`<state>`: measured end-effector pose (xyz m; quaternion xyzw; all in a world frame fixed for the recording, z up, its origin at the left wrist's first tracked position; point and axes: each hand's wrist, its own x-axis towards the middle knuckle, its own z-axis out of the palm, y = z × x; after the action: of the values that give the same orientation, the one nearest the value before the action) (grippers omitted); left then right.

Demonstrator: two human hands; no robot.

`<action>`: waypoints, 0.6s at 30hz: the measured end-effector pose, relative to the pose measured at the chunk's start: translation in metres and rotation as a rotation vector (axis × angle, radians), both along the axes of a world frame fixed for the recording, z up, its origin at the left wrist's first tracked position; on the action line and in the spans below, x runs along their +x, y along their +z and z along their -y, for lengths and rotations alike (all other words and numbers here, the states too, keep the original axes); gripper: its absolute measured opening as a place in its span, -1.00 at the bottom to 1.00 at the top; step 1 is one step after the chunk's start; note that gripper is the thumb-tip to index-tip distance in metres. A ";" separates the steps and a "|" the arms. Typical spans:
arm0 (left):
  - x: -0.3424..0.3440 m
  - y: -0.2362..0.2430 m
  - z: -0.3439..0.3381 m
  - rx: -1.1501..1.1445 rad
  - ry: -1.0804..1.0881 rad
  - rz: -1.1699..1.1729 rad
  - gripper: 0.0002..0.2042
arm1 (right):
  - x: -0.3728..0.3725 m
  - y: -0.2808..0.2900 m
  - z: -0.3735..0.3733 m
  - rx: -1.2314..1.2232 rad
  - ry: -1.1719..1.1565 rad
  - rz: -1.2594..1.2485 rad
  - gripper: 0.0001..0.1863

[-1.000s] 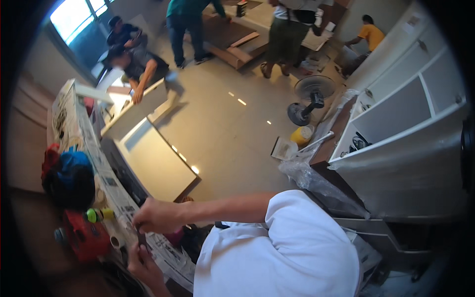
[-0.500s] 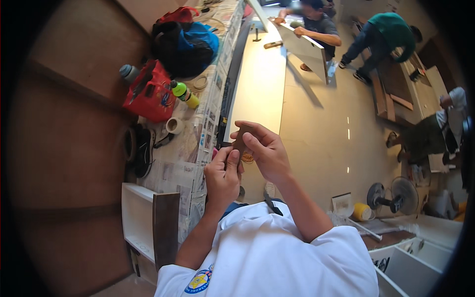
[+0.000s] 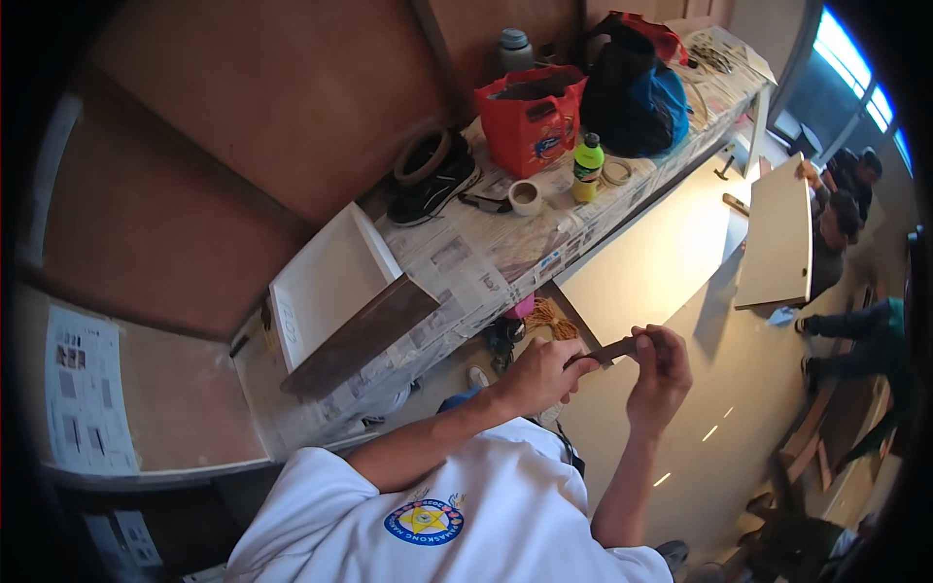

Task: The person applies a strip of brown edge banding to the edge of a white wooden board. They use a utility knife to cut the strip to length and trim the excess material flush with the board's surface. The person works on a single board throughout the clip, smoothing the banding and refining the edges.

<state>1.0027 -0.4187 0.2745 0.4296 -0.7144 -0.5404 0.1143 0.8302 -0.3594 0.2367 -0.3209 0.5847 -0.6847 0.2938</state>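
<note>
Between my two hands is a small, flat, dark brown strip [image 3: 612,351]; whether it is folded sandpaper or a thin wood piece I cannot tell. My left hand [image 3: 540,375] pinches one end, with the thumb lying along it. At the other end, my right hand [image 3: 660,373] grips it between thumb and curled fingers. Both hands are in front of my chest, above the floor and apart from the bench. A white drawer box [image 3: 335,282] with a dark brown front panel [image 3: 364,335] rests on the bench to the left.
Newspaper covers the long bench [image 3: 457,282]. On it stand a red bag [image 3: 530,131], a blue-black bag [image 3: 637,102], a green-yellow bottle [image 3: 587,170], a tape roll [image 3: 525,197] and dark shoes [image 3: 432,189]. At right, a person holds a white panel [image 3: 777,238]; another person [image 3: 865,350] bends nearby.
My view has swung left toward the bench and drawer box. My hands have moved apart along the brown strip, which now lies more level between them.
</note>
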 end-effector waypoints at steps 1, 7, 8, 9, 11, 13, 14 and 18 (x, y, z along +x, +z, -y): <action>0.005 -0.004 -0.001 0.017 0.026 -0.065 -0.77 | 0.008 0.001 0.004 -0.041 -0.030 -0.151 -0.87; 0.041 -0.027 0.013 0.248 0.201 -0.086 -0.76 | 0.047 0.021 0.036 0.026 -0.013 -0.537 -0.90; 0.047 -0.043 0.022 0.345 0.296 -0.134 -0.73 | 0.061 0.025 0.037 -0.183 0.064 -0.663 -0.92; 0.057 -0.057 0.031 0.162 0.246 -0.157 -0.73 | 0.078 0.017 0.038 -0.371 0.269 -0.613 -0.94; 0.077 -0.067 0.053 -0.192 0.143 -0.208 -0.73 | 0.089 0.021 0.038 -0.407 0.460 -0.822 -0.93; 0.087 -0.061 0.061 0.093 0.255 -0.211 -0.75 | 0.087 0.014 0.052 -0.457 0.501 -0.872 -0.90; 0.092 -0.056 0.062 0.241 0.313 -0.206 -0.77 | 0.085 0.015 0.059 -0.264 0.413 -0.703 -0.82; 0.115 -0.030 0.055 0.267 0.194 -0.203 -0.78 | 0.080 0.022 0.087 0.081 0.450 0.329 -0.37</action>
<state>1.1173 -0.4732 0.2446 0.4513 -0.5763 -0.6573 0.1794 0.9102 -0.4465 0.2585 -0.3152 0.4701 -0.6210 0.5421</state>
